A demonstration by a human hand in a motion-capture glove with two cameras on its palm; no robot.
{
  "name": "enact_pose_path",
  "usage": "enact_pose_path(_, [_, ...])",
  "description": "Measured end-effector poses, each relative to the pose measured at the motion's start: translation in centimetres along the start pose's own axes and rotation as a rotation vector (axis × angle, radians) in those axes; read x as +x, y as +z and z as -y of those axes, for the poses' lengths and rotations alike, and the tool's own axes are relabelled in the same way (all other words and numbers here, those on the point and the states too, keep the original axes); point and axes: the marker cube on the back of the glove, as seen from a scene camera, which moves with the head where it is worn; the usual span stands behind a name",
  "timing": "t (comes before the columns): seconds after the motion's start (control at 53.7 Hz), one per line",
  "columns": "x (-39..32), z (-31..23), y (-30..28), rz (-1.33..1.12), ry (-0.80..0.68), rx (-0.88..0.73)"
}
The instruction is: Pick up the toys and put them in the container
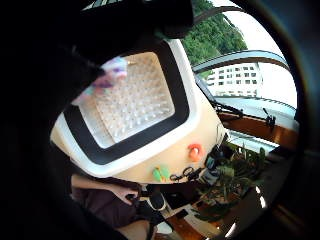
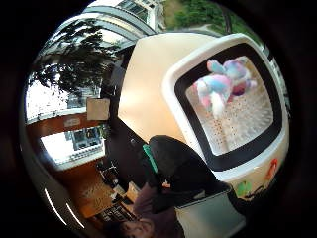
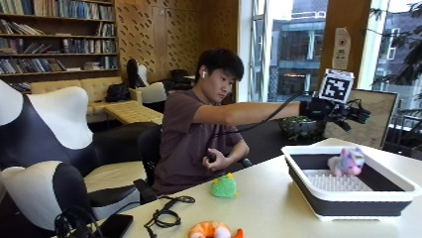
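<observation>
One pastel plush toy [image 3: 347, 161] is being seen inside the single white-and-black container [image 3: 342, 199] on the desk [image 3: 277, 208]. Two more toys are being left on the desk: a green one [image 3: 223, 187] and an orange one [image 3: 211, 230]. The gloved right hand [image 3: 330, 110] is being held above the container; its fingers cannot be told.

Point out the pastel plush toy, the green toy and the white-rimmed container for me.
Pastel plush toy [image 3: 347, 161]: outside view, on its body.
Green knitted toy [image 3: 223, 188]: outside view, on its middle.
White-rimmed dark container [image 3: 342, 197]: outside view, on its near rim.
</observation>
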Motion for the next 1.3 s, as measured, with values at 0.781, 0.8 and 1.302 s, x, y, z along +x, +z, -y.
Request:
enact_pose_path(0.781, [31.1, -21.2, 6.6, 0.229, 0.396, -0.104])
enact_pose_path(0.8, [31.8, -21.4, 7.7, 0.243, 0.404, -0.114])
enact_pose_path(1.302, [34.5, -21.5, 34.9, 0.417, 0.565, -0.444])
